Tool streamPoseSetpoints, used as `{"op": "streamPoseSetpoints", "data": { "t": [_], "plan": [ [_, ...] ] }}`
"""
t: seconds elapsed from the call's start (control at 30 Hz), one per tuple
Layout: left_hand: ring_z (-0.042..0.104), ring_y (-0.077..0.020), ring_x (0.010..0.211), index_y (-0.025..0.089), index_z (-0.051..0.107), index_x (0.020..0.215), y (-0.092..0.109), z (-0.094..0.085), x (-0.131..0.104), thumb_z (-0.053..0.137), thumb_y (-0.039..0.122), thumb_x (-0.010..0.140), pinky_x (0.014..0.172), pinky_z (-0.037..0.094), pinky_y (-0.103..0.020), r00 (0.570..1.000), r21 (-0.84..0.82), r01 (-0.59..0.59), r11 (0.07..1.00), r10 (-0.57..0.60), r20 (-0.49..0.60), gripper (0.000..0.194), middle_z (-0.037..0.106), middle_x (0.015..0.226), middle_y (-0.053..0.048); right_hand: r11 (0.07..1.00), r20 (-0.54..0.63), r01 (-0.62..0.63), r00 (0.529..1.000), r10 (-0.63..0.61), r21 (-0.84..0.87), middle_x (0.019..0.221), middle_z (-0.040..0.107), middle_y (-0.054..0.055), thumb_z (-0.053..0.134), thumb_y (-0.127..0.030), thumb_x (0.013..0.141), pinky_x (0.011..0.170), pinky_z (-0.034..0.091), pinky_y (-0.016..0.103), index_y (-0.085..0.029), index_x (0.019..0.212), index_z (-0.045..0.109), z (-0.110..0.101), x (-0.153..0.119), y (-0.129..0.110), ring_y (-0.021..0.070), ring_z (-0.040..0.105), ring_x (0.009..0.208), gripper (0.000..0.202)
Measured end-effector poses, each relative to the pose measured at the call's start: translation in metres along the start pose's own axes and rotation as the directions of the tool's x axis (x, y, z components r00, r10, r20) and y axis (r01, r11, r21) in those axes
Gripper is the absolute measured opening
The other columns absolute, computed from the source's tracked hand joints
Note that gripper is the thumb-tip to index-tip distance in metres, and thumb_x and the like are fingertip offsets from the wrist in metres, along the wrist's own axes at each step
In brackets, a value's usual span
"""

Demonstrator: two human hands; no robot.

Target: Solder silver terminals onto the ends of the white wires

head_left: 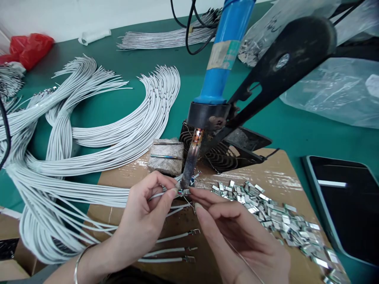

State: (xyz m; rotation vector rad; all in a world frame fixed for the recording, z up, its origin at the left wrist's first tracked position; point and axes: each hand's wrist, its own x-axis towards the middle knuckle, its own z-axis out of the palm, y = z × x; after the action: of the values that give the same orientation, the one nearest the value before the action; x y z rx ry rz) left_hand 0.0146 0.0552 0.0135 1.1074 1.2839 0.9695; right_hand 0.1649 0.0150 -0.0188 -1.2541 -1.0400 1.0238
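Observation:
My left hand [148,217] is closed in a pinch on a white cable [157,195] near its end, just beneath the tip of a soldering iron [189,169]. The iron has a blue handle and is clamped in a black holder [266,79]. Closed around a thin solder wire [241,256], my right hand [237,228] has its fingertips beside a small metal connector [186,192] at the iron's tip. Whether the fingers also grip that connector, I cannot tell. Below the hands lie several cable ends with metal plugs [189,258].
Loose metal connectors [266,209] are heaped on the cardboard [275,165] at right, near a phone [346,205]. A small fan [222,154] and a wrapped block [166,157] stand behind the iron. Bundles of white cables [118,157] fill the left. Plastic bags [334,90] lie back right.

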Motion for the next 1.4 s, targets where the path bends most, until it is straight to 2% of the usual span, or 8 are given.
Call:
{"op": "streamPoseSetpoints", "data": {
  "t": [0.27, 0.43, 0.6, 0.87, 1.1, 1.4],
  "plan": [
    [0.060, -0.0037, 0.068, 0.010, 0.063, 0.084, 0.0016, 0.0029, -0.0007, 0.068, 0.020, 0.096, 0.063, 0.050, -0.007, 0.997, 0.003, -0.059, 0.998, 0.060, -0.041, 0.017, 0.070, 0.086, -0.006, 1.000, -0.039, -0.008, 0.999, 0.007, -0.017, 0.112, 0.080, 0.007, 0.078, -0.015, 0.091, 0.087, 0.061, 0.015, -0.019, 0.080, 0.067, 0.0059, 0.0049, -0.0020, 0.0181, 0.080, 0.098, 0.016],
    [0.064, -0.0036, 0.073, 0.010, 0.063, 0.085, 0.0011, 0.0035, -0.0006, 0.068, 0.018, 0.095, 0.069, 0.053, -0.006, 0.997, -0.019, -0.068, 0.997, 0.067, -0.047, 0.014, 0.071, 0.087, -0.005, 0.999, -0.028, 0.022, 0.999, -0.023, -0.028, 0.113, 0.080, -0.001, 0.076, -0.015, 0.094, 0.089, 0.059, 0.012, -0.022, 0.082, 0.064, 0.0039, 0.0014, -0.0040, 0.0133, 0.080, 0.099, 0.018],
    [0.068, -0.0047, 0.076, 0.010, 0.064, 0.085, -0.0001, 0.0030, -0.0004, 0.068, 0.018, 0.095, 0.071, 0.054, -0.006, 0.995, -0.003, -0.076, 0.997, 0.076, -0.058, 0.014, 0.072, 0.089, -0.006, 0.999, 0.002, 0.028, 1.000, -0.028, -0.026, 0.117, 0.079, -0.001, 0.074, -0.013, 0.096, 0.091, 0.059, 0.011, -0.021, 0.084, 0.064, 0.0014, 0.0000, -0.0037, 0.0128, 0.079, 0.103, 0.017],
    [0.069, -0.0060, 0.079, 0.011, 0.064, 0.086, -0.0002, 0.0023, 0.0002, 0.067, 0.020, 0.096, 0.073, 0.055, -0.007, 0.996, 0.036, -0.074, 0.997, 0.076, -0.055, 0.015, 0.074, 0.089, -0.007, 0.999, 0.006, 0.041, 0.999, -0.041, -0.021, 0.118, 0.079, -0.001, 0.074, -0.011, 0.094, 0.091, 0.058, 0.012, -0.021, 0.085, 0.064, 0.0037, 0.0019, -0.0025, 0.0128, 0.079, 0.101, 0.017],
    [0.068, -0.0065, 0.078, 0.010, 0.063, 0.086, -0.0006, 0.0034, -0.0003, 0.068, 0.022, 0.096, 0.073, 0.055, -0.008, 0.995, 0.033, -0.078, 0.996, 0.080, -0.066, 0.016, 0.073, 0.089, -0.007, 0.999, -0.040, -0.032, 0.999, 0.033, 0.017, 0.114, 0.080, 0.000, 0.076, -0.016, 0.094, 0.090, 0.057, 0.009, -0.020, 0.080, 0.064, 0.0060, 0.0013, -0.0067, 0.0121, 0.080, 0.099, 0.019],
    [0.068, -0.0056, 0.077, 0.010, 0.064, 0.085, -0.0003, 0.0048, 0.0016, 0.068, 0.021, 0.095, 0.073, 0.055, -0.007, 0.992, 0.033, -0.091, 0.995, 0.093, -0.082, 0.016, 0.073, 0.087, -0.006, 1.000, -0.001, 0.020, 1.000, -0.020, -0.006, 0.118, 0.079, -0.002, 0.072, -0.013, 0.097, 0.094, 0.056, 0.010, -0.020, 0.084, 0.062, 0.0061, 0.0004, -0.0024, 0.0104, 0.078, 0.105, 0.018]
  ]
}}
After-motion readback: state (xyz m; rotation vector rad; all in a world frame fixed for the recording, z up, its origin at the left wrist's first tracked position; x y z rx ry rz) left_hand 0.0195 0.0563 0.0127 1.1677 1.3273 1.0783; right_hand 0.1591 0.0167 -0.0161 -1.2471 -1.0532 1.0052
